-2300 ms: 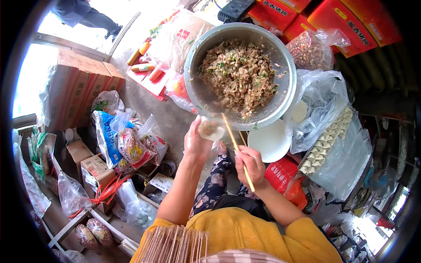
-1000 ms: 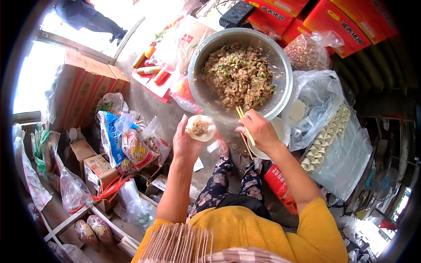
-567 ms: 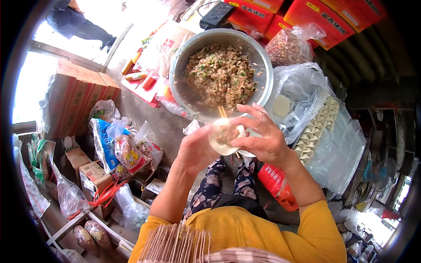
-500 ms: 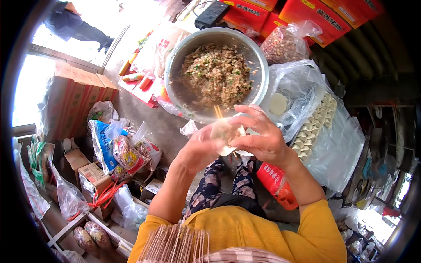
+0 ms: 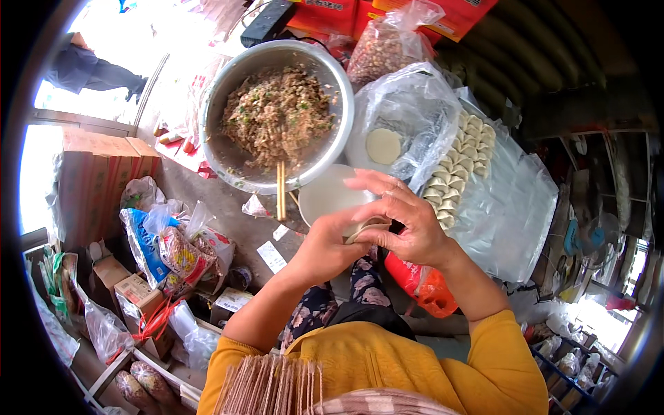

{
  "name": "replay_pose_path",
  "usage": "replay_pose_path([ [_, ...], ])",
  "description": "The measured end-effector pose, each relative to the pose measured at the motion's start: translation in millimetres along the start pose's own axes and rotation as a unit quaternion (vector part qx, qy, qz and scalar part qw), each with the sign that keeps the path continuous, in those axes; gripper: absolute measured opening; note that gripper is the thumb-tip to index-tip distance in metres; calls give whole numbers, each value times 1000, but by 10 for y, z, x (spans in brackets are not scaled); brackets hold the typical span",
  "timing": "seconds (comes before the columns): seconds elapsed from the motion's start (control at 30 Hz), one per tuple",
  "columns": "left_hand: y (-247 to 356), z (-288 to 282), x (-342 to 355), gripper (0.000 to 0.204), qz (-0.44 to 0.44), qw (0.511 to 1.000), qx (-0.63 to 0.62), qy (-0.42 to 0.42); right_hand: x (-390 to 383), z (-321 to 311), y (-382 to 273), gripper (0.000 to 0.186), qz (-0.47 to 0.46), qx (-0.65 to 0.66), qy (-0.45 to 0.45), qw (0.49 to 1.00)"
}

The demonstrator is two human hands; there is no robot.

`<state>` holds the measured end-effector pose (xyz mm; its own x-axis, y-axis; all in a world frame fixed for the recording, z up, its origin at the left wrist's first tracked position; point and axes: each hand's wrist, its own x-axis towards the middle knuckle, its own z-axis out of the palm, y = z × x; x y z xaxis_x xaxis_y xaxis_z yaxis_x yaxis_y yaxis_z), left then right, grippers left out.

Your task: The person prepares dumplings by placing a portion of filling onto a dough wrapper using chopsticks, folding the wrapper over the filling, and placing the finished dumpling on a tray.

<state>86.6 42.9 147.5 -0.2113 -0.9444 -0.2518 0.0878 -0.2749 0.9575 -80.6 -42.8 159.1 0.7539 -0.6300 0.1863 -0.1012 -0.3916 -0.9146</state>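
Between my two hands is a pale dumpling [image 5: 368, 228], its wrapper folded over. My left hand [image 5: 324, 245] grips one side of it with closed fingers. On the other side, my right hand [image 5: 408, 220] pinches the edge with thumb and fingers; its upper fingers are raised. Any filling inside is hidden. Beyond my hands stands a large metal basin [image 5: 348, 114] with minced filling [image 5: 277, 114] flecked with green. Wooden chopsticks [image 5: 281, 190] lean over its near rim. A pale round bowl [image 5: 325, 194] is partly behind my right hand.
Round dumpling wrappers [image 5: 383, 146] lie in a clear plastic bag [image 5: 422, 104]. Rows of dumplings [image 5: 462, 162] sit on a plastic-covered board [image 5: 512, 214] at right. A red bag [image 5: 415, 280] is by my legs. Cartons [image 5: 90, 180] and bagged goods [image 5: 183, 249] stand left; a person [image 5: 93, 72] is beyond.
The wrapper was spread wider between my hands and is now folded together, with my fingers closer. The view has shifted, so the basin appears further left and the chopsticks and pale bowl show more.
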Motion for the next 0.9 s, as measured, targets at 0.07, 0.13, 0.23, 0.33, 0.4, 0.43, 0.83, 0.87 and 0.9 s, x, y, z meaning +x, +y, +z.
replay_pose_path([
  [0.07, 12, 107, 83, 43, -7, 999, 33, -9, -110, -118, 28, 20, -26, -30, 6, 999],
  [0.13, 30, 231, 183, 44, -14, 998, 67, -18, -214, -223, 36, 15, -27, -34, 18, 999],
  [0.23, 63, 475, 332, 41, 8, 1000, -1, 17, -404, -355, 99, 9, -18, -57, 97, 993],
  [0.33, -131, 727, 393, 40, 11, 985, -156, 74, -551, -513, 103, 8, -9, -57, 152, 987],
  [0.4, -201, 911, 452, 39, 30, 981, -180, 69, -647, -573, 147, 11, -4, -65, 167, 984],
  [0.43, -249, 993, 476, 39, 32, 969, -231, 83, -666, -594, 141, 17, 4, -22, 174, 985],
  [0.83, -346, 1704, 698, 43, 37, 913, -405, 39, -1033, -977, 300, 45, 8, -26, 176, 984],
  [0.87, -357, 1732, 699, 42, 49, 933, -354, 42, -1066, -1007, 297, 45, 9, -26, 180, 983],
  [0.9, -318, 1774, 686, 38, 64, 944, -320, 51, -1109, -1029, 293, 38, 6, -30, 189, 982],
])
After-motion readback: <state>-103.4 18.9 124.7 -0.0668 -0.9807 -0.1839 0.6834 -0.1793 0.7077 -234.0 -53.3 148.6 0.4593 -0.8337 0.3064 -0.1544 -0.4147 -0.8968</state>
